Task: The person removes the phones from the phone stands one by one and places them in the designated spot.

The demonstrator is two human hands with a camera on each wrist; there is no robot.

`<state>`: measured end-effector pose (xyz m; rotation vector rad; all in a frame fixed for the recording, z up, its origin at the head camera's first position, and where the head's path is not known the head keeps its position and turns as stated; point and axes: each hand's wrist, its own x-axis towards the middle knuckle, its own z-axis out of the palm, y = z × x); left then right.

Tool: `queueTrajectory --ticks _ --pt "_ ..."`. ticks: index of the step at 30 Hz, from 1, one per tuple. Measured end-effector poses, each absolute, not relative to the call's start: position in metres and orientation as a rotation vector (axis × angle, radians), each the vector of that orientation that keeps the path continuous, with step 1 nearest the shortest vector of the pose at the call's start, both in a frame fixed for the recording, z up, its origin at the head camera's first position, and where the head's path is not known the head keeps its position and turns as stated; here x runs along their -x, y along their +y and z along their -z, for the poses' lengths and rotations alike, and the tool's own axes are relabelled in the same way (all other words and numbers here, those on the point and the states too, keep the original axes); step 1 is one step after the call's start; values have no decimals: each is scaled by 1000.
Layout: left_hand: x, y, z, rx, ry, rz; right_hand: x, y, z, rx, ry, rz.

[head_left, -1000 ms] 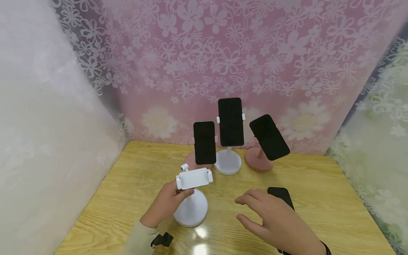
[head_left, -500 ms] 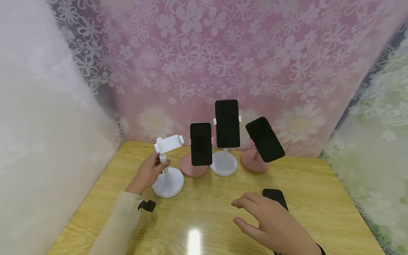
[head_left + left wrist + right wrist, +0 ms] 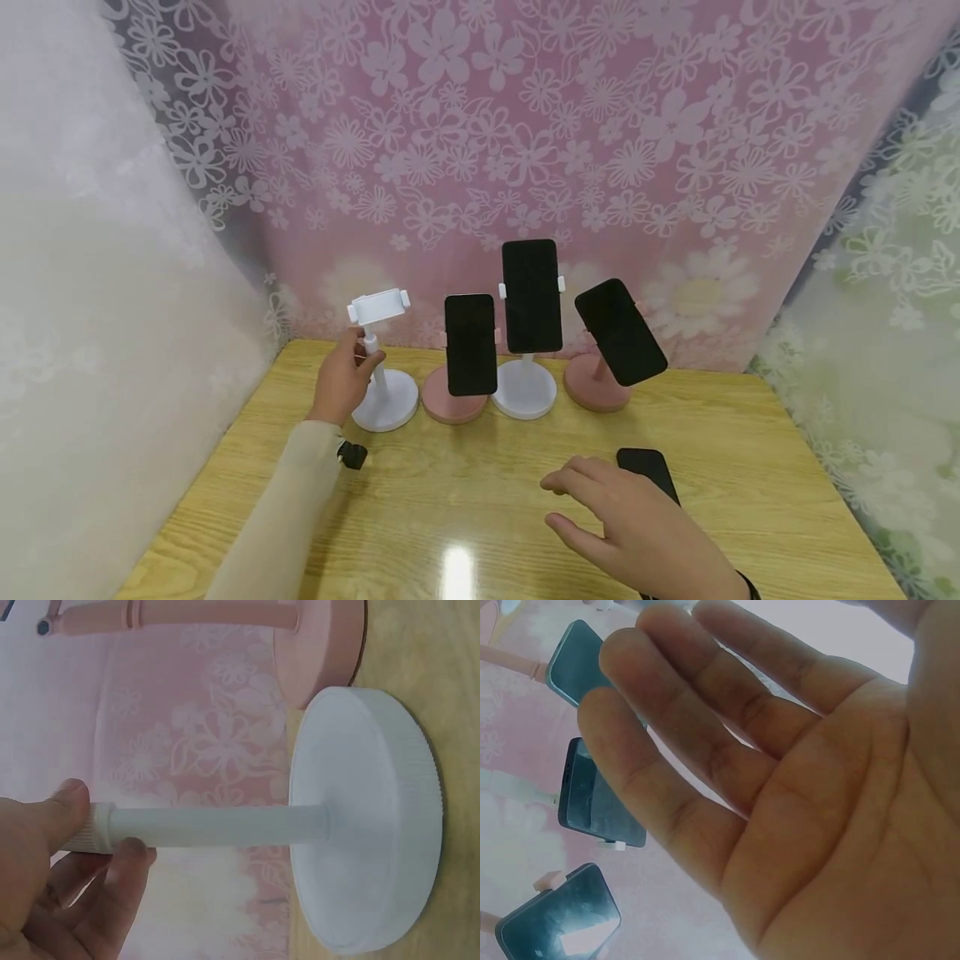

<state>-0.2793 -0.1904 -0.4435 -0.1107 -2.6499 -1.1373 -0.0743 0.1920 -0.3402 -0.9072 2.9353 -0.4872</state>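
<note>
My left hand (image 3: 343, 379) grips the upper post of a white phone stand (image 3: 384, 404), which stands upright at the left end of a row. In the left wrist view, the thumb and fingers close on the ribbed collar of this white stand (image 3: 360, 825), and its round base sits on the table. Its clamp holds no phone. My right hand (image 3: 630, 521) hovers over the right front with its fingers spread apart, holding nothing. Beneath it lies a black phone (image 3: 651, 468), partly hidden by that hand. The right wrist view shows the palm of my right hand (image 3: 802, 802).
To the right of the white stand are a pink stand (image 3: 453, 407), a second white stand (image 3: 525, 392) and another pink stand (image 3: 598, 385). Each bears a black phone, the rightmost phone (image 3: 621, 332) tilted. A flowered curtain (image 3: 525, 150) hangs behind the wooden table (image 3: 450, 492).
My left hand has carried the white stand back and to the left, from the front of the row to its left end. The right hand has stayed nearly in place.
</note>
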Motion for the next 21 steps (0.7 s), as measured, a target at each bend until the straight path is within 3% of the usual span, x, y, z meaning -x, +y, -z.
queueTrajectory --ticks 12,21 --pt "299 -205 448 97 -2573 1222 82 186 349 1011 2977 472" --pt "276 -191 445 -66 -2255 1497 82 184 351 999 2955 439"
